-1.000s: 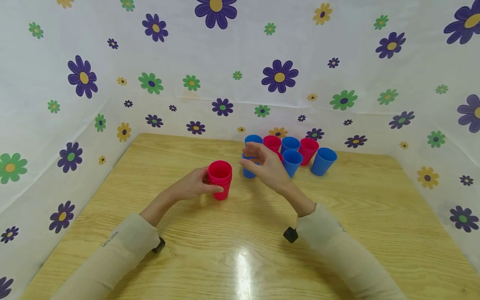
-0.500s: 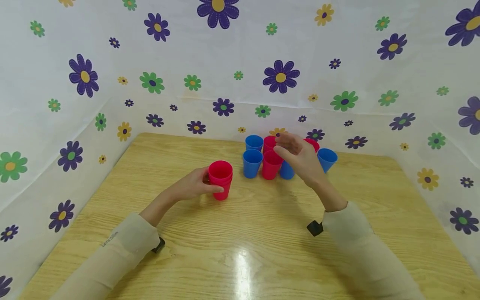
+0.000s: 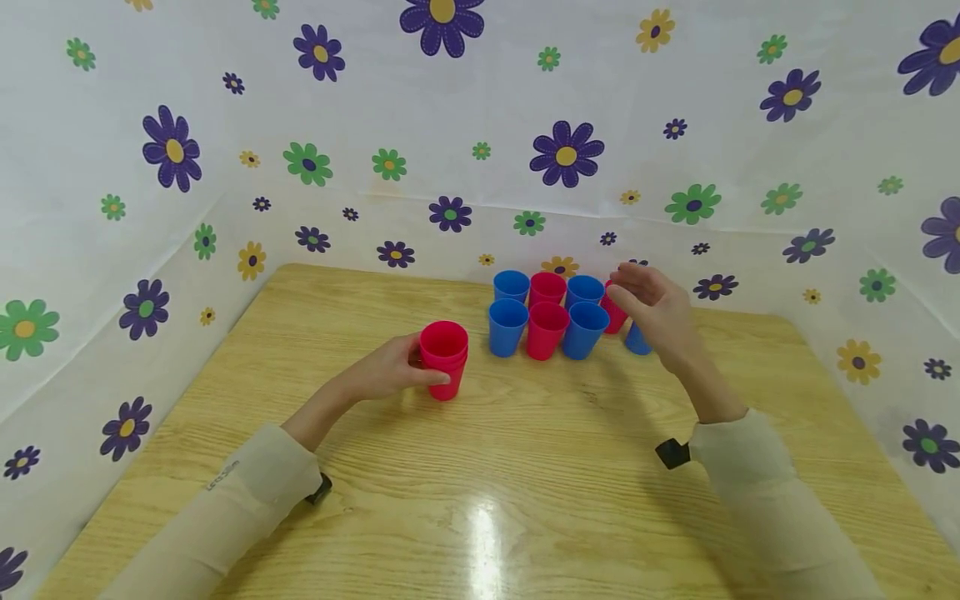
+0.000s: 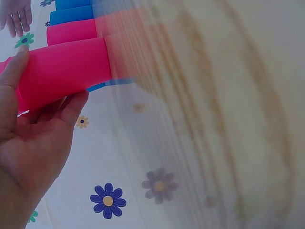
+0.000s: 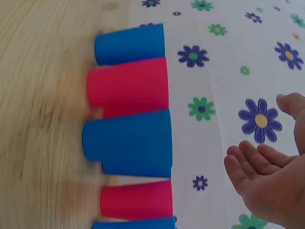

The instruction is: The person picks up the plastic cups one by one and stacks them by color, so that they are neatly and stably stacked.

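My left hand (image 3: pixel 386 368) grips a stack of nested red cups (image 3: pixel 450 375) that stands upright on the table, left of the other cups. In the left wrist view the fingers and thumb lie around the stack (image 4: pixel 66 71). Over the right end of the group, my right hand (image 3: pixel 663 321) holds nothing, its fingers extended and thumb apart. It partly covers a blue cup (image 3: pixel 637 340) and a red cup (image 3: pixel 614 317) in the head view. The right wrist view shows the palm (image 5: pixel 274 191) bare, beside and above the cup rims.
A front row holds a blue cup (image 3: pixel 507 330), a red cup (image 3: pixel 546 333) and another blue cup (image 3: pixel 583 335). Behind them stand a blue cup (image 3: pixel 511 285), a red cup (image 3: pixel 547 287) and a blue cup (image 3: pixel 584 288). A flower-patterned cloth (image 3: pixel 480 192) hangs around the wooden table (image 3: pixel 405 492).
My right hand has moved rightward above the cups, from the left end of the group to the right end. The left hand keeps its grip on the red stack in place.
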Demonstrator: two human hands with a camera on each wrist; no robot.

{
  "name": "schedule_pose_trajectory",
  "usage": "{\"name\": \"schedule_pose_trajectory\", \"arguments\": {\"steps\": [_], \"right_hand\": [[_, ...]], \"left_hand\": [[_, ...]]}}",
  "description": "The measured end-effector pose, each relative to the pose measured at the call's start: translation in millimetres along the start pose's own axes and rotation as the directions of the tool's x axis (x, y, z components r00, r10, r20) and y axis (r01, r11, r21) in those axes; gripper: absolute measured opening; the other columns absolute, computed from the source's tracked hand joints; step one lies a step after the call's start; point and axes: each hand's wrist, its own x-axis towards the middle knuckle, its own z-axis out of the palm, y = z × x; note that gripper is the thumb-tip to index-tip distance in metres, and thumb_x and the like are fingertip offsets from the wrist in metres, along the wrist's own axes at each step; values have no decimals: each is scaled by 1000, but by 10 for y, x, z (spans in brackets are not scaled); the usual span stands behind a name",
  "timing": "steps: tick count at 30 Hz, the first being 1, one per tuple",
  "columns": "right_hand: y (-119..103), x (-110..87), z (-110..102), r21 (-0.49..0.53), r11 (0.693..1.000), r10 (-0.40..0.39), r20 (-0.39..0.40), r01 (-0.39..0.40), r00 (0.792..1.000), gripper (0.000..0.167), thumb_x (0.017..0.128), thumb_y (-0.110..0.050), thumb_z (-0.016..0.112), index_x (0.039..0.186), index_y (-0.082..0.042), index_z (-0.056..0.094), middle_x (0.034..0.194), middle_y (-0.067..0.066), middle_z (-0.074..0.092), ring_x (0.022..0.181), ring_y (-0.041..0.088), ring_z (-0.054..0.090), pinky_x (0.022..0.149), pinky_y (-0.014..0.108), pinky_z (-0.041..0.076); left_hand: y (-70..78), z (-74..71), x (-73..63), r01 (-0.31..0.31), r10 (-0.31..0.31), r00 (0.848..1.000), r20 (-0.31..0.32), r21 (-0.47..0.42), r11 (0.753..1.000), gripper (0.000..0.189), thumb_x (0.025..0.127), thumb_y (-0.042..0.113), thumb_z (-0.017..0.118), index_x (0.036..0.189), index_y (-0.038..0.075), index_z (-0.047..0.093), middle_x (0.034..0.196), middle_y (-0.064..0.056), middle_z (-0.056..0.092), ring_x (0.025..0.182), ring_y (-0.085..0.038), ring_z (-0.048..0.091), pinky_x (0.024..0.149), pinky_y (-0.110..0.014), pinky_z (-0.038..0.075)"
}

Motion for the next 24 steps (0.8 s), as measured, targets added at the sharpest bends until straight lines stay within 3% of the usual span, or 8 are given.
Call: {"name": "schedule_pose_trajectory", "arguments": {"steps": [13, 24], "right_hand": [[293, 32, -424, -165, 985, 41, -104, -58, 994, 60, 105, -33, 60, 153, 0, 44, 145, 22, 56, 133, 37, 53, 106, 28, 48], [513, 136, -533, -214, 965, 139, -73, -151, 988, 74, 103, -45, 60, 157, 0, 36, 152, 25, 47, 139, 44, 46, 111, 59, 41]], "left_hand": [[-7, -9, 9, 9, -9, 1000, 0, -6, 1000, 56, 95, 19, 77, 143, 3, 52, 129, -9, 65, 116, -27, 61, 102, -42, 51], [-6, -5, 2, 10, -10, 1000, 0, -9, 1000, 57, 95, 20, 77, 144, 4, 52, 130, -9, 65, 118, -27, 60, 103, -43, 51]]}}
